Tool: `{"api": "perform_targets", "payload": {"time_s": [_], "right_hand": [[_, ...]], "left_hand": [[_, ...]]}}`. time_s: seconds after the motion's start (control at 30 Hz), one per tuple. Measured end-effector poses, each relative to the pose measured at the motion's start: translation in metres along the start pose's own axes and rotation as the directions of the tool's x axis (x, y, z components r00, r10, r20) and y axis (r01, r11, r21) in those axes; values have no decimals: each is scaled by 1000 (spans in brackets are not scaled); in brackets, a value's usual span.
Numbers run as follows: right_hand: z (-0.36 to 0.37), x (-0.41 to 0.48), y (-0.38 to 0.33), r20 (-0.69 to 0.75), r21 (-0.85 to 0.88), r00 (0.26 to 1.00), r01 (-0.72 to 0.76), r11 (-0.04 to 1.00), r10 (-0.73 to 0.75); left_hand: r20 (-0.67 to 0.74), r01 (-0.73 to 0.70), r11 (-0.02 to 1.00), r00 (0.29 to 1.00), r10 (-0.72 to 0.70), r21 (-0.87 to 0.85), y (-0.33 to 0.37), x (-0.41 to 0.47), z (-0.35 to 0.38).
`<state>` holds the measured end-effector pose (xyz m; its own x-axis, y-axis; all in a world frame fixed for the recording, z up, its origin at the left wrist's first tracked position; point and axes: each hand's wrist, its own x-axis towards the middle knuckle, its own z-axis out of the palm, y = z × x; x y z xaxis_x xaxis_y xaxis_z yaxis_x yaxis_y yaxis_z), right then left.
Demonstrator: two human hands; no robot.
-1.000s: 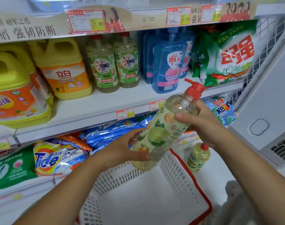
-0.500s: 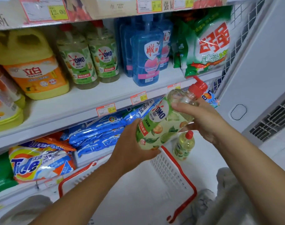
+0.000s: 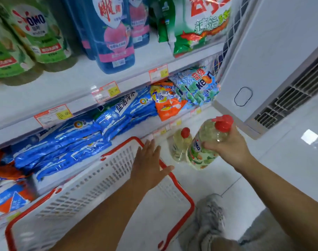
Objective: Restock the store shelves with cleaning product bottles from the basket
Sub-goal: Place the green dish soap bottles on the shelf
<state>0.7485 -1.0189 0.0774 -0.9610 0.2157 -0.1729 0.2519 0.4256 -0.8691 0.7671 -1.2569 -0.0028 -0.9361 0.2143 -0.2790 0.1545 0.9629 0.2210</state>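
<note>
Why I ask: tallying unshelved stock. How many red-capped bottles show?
2: a large bottle gripped by the right hand, a small bottle on the floor beside it. Shelf bottles show no caps.
</note>
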Motion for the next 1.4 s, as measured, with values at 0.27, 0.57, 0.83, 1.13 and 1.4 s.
{"api": "perform_targets", "payload": {"time_s": [0.27,0.57,0.83,1.13,1.4], "right_hand": [[44,41,99,-9,-32,996,-88,996,88],[74,63,150,-80,0,990,-119,993,119],[50,65,146,147,-108,968,-191,976,205],[28,27,-4,-39,-121,980,187,975,-193],[159,3,-185,251,78,733,636,768,-632]], "left_hand": [[-78,-48,999,996,49,9,-17,14,51],[-106,-55,998,993,56,18,-20,16,56],[72,-6,999,997,3,44,-15,11,36],[-234,-33,999,972,32,-2,-62,-46,-64],[-647,175,983,744,-168,-55,-198,-92,-185]]}}
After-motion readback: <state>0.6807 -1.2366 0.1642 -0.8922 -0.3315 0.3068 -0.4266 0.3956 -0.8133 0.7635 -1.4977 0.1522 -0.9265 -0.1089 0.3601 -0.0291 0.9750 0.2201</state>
